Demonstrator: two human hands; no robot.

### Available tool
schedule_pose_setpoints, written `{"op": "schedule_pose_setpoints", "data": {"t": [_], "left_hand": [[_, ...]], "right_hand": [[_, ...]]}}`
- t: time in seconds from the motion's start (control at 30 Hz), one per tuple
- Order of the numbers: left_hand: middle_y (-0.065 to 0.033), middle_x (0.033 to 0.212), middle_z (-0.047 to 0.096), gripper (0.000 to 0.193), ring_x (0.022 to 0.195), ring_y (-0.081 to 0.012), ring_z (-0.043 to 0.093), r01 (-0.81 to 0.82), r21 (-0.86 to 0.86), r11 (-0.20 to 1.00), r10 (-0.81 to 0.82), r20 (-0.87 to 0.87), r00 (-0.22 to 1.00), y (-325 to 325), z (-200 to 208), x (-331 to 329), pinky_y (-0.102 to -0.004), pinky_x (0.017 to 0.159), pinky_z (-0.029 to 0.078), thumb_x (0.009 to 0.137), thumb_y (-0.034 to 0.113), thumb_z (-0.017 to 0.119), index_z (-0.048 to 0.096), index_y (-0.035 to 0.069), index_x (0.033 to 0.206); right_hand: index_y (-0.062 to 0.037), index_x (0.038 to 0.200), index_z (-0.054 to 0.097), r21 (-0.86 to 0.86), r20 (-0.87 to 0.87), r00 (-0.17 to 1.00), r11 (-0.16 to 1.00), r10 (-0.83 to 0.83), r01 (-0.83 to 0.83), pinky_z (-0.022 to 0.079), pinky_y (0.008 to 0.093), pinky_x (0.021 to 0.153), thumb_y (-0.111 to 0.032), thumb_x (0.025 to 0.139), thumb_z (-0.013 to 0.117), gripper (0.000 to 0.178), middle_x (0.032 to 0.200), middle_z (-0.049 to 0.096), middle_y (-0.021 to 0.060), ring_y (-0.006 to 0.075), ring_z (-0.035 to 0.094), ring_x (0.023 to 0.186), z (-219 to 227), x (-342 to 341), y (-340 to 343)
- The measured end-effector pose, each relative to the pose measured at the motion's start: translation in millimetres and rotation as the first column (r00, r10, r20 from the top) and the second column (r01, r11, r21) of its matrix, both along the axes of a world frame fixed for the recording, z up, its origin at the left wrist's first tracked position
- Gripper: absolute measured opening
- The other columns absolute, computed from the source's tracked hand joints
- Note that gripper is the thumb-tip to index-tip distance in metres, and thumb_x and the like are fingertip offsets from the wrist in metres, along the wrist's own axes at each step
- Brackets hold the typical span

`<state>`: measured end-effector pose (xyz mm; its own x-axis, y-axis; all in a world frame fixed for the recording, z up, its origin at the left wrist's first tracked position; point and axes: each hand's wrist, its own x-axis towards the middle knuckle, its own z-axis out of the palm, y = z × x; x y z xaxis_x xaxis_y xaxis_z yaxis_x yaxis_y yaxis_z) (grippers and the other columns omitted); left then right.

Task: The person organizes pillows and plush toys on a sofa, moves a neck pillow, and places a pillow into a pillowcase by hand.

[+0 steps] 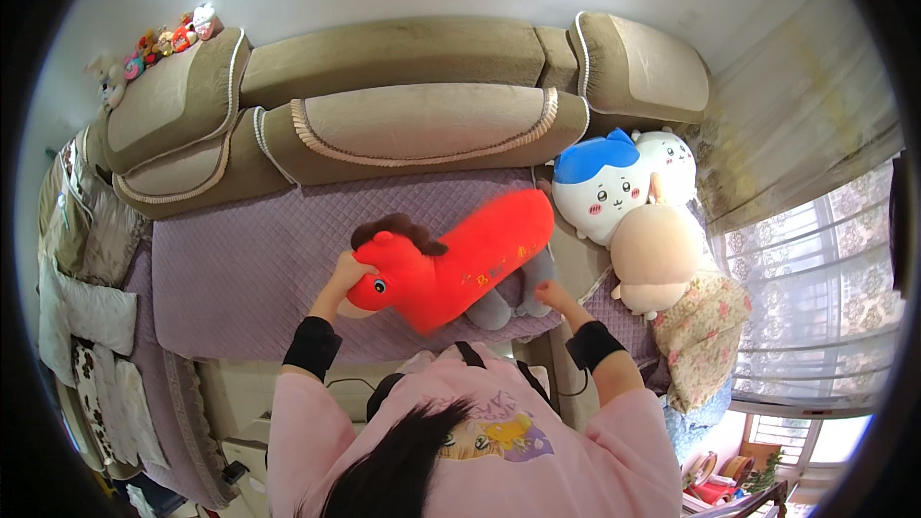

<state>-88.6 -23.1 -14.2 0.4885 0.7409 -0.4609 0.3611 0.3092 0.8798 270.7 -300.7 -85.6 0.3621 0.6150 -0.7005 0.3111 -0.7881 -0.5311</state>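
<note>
We have a long red plush horse (489, 254) with a dark brown mane (408, 230) over the lilac quilted seat cover (230, 269), near its front edge. Its head points left and slightly toward us; its long axis climbs from lower left to its rounded end at upper right. Our left hand (347, 275) has its fingers curled on the horse's head above the muzzle. Our right hand (550, 295) is bunched up beside the rounded grey plush piece (491, 309); we cannot tell whether it grips anything. Behind runs an olive-beige fabric sofa backrest (422, 129). To the right sit a blue-and-white plush figure (606, 187), a white plush figure (676, 158) and a plump beige plush toy (657, 249), near sheer patterned curtains (811, 297).
</note>
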Motion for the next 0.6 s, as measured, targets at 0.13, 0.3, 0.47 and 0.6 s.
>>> {"op": "schedule_pose_setpoints", "data": {"t": [0.13, 0.3, 0.47, 0.6], "left_hand": [[-0.0104, 0.078, 0.061, 0.033, 0.074, -0.0183, 0.058, 0.125, 0.109, 0.986, -0.117, -0.077, 0.990, -15.5, 10.0, -0.7, -0.0298, 0.067, 0.045, 0.054, 0.003, 0.067, 0.058, -0.002, 0.086], [-0.0083, 0.079, 0.061, 0.034, 0.072, -0.0168, 0.057, 0.228, 0.180, 0.957, -0.208, -0.121, 0.971, -32.8, 35.8, -15.8, -0.0296, 0.067, 0.045, 0.054, 0.003, 0.069, 0.059, -0.001, 0.086], [-0.0079, 0.080, 0.061, 0.033, 0.073, -0.0145, 0.056, 0.122, 0.156, 0.980, -0.128, 0.028, 0.991, -45.8, 73.6, -25.4, -0.0290, 0.070, 0.044, 0.057, 0.004, 0.068, 0.058, 0.000, 0.088], [-0.0075, 0.082, 0.061, 0.033, 0.076, -0.0137, 0.055, 0.113, 0.155, 0.981, -0.113, -0.008, 0.994, -41.8, 75.7, -37.2, -0.0282, 0.072, 0.043, 0.059, 0.006, 0.068, 0.057, 0.001, 0.090]], "right_hand": [[0.0000, 0.105, 0.046, 0.290, 0.512, 0.835, 0.875, 0.200, -0.387, 0.040, 0.0367, 0.081, -0.012, 0.061, 0.059, 0.048, 0.103, 0.050, 0.0183, 0.0306, 0.047, 0.098, -4.0, -9.8, 49.3], [-0.0031, 0.115, 0.039, 0.102, 0.602, 0.638, 0.746, 0.481, -0.658, 0.035, 0.0374, 0.088, -0.015, 0.056, 0.068, 0.067, 0.117, 0.042, 0.0162, 0.0307, 0.040, 0.108, 23.5, -37.1, 134.0], [-0.0055, 0.124, 0.027, -0.090, 0.583, 0.221, 0.332, 0.782, -0.939, 0.024, 0.0409, 0.096, -0.032, 0.039, 0.079, 0.104, 0.127, 0.033, 0.0091, 0.0254, 0.028, 0.119, 14.9, -59.9, 154.8], [-0.0105, 0.126, 0.024, -0.175, 0.566, 0.224, 0.382, 0.793, -0.908, 0.021, 0.0411, 0.098, -0.033, 0.037, 0.080, 0.108, 0.125, 0.034, 0.0107, 0.0256, 0.028, 0.119, 8.3, -42.6, 148.9]]}}
